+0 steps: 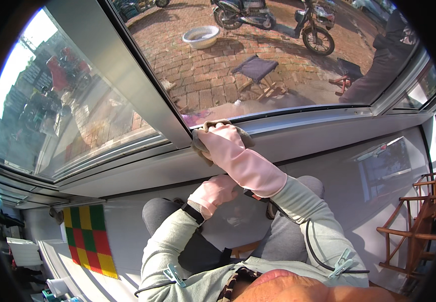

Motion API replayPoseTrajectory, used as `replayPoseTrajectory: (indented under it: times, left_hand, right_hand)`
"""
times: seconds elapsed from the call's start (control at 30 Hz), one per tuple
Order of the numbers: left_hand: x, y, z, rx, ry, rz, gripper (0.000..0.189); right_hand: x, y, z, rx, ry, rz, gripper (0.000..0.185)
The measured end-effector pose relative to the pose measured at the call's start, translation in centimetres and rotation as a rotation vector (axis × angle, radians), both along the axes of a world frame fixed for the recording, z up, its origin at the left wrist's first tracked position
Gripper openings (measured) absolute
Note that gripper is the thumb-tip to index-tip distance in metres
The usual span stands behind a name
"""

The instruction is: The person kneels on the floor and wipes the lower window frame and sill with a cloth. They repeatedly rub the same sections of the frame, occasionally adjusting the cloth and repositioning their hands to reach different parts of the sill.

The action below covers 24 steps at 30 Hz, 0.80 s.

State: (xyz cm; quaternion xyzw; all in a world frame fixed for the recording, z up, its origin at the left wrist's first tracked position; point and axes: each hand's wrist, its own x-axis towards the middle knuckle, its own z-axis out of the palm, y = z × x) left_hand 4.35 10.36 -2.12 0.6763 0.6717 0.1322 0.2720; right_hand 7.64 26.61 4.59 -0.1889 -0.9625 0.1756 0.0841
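My right hand (225,134), in a long pink rubber glove, presses a brown cloth (201,145) onto the lower track of a metal-framed window. The cloth bunches around the fingers at the corner where the upright window frame (127,68) meets the sill (297,137). My left hand (214,192), also in a pink glove, is curled in front of my knees, just below the right forearm. Its palm and fingertips are turned away, so whether it holds anything is hidden. A mesh screen (202,75) fills the window opening above the right hand.
Brown wooden stool frames (410,226) stand at the right on the pale tiled floor (346,181). A red, green and yellow checked mat (89,238) lies left. Outside are a folding stool (255,68), a white basin (201,37), parked two-wheelers (318,39) and a person's dark-clothed leg (372,71).
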Motion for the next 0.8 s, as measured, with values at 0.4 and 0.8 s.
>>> replayPoseTrajectory:
  times: [0.4, 0.8]
  left_hand:
    - [-0.8, -0.7, 0.1, -0.017, 0.055, -0.045, 0.054]
    - [-0.7, -0.6, -1.0, 0.046, 0.023, -0.045, 0.05]
  right_hand:
    - [2.5, 2.2, 5.2, 0.096, -0.413, -0.135, 0.048]
    - [3.0, 0.5, 1.2, 0.078, 0.099, 0.103, 0.05]
